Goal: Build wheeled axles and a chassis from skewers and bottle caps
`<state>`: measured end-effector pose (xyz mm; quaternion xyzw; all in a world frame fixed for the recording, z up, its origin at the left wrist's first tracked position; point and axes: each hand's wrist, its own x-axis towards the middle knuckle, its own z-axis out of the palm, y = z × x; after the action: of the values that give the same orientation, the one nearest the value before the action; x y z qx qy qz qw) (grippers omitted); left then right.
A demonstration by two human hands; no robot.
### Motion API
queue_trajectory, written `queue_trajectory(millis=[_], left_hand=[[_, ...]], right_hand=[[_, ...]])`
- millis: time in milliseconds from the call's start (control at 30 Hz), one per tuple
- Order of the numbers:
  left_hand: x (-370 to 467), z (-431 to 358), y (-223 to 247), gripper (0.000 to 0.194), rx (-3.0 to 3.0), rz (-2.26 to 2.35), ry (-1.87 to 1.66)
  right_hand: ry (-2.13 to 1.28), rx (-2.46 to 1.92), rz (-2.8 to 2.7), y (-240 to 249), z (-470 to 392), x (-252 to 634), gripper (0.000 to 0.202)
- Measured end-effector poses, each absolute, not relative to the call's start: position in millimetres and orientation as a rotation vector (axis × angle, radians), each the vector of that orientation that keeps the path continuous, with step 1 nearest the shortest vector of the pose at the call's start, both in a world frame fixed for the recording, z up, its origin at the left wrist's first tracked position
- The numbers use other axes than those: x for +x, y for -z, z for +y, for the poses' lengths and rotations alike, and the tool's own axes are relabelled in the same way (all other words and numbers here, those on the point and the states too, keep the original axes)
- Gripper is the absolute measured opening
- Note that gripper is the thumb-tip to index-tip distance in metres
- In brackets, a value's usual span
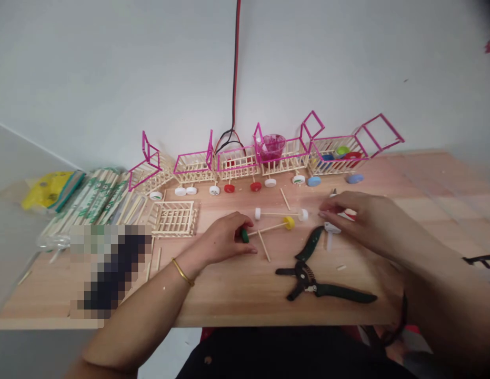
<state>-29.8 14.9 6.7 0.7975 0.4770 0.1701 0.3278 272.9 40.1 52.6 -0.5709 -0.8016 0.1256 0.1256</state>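
My left hand (225, 237) has its thumb and fingers closed around a green bottle cap (245, 235). That cap is one wheel of a stick axle, whose other end carries a yellow cap (289, 223). Just behind lies a second axle with a white cap (258, 213) at each end. My right hand (359, 218) hovers over the right side with fingertips drawn together; whatever they pinch is too small or hidden. Beneath it sits a small white plastic piece (332, 228), partly covered. Pruning shears (303, 273) with dark green handles lie spread in front.
Along the wall stand several stick carts (237, 163) with magenta rims and cap wheels; one holds a magenta cup (272, 150). A plain stick basket (173, 220), bagged sticks (87, 202), a yellow bag (49, 189) and a blurred-out item (112, 273) are left. Loose sticks (264, 246) lie about.
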Motion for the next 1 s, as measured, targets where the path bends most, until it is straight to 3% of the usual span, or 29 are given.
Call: queue_trajectory(millis=[367,633,733,900,1000], left_hand=[[-29.9,15.8,-4.3,0.045,2.089,1.25,-0.449],[-29.0,14.9,-6.9,0.043,2.081,1.255,-0.45],[-28.8,15.1,-6.8,0.043,2.069,1.26,-0.445],[-28.2,14.7,-6.8,0.039,2.056,1.26,-0.449],[-28.4,14.4,-7.0,0.037,2.05,1.241,-0.453]], right_hand=[[-0.275,-1.951,-2.518,-14.5,90.1,213.2,0.029],[-0.287,-1.825,-2.356,-30.7,80.1,212.5,0.018],[-0.451,-1.547,-2.212,-44.5,55.5,217.1,0.014],[-0.949,-1.497,-2.146,-43.7,16.1,214.2,0.004],[-1.008,-1.443,-2.244,-33.1,7.2,211.6,0.005]])
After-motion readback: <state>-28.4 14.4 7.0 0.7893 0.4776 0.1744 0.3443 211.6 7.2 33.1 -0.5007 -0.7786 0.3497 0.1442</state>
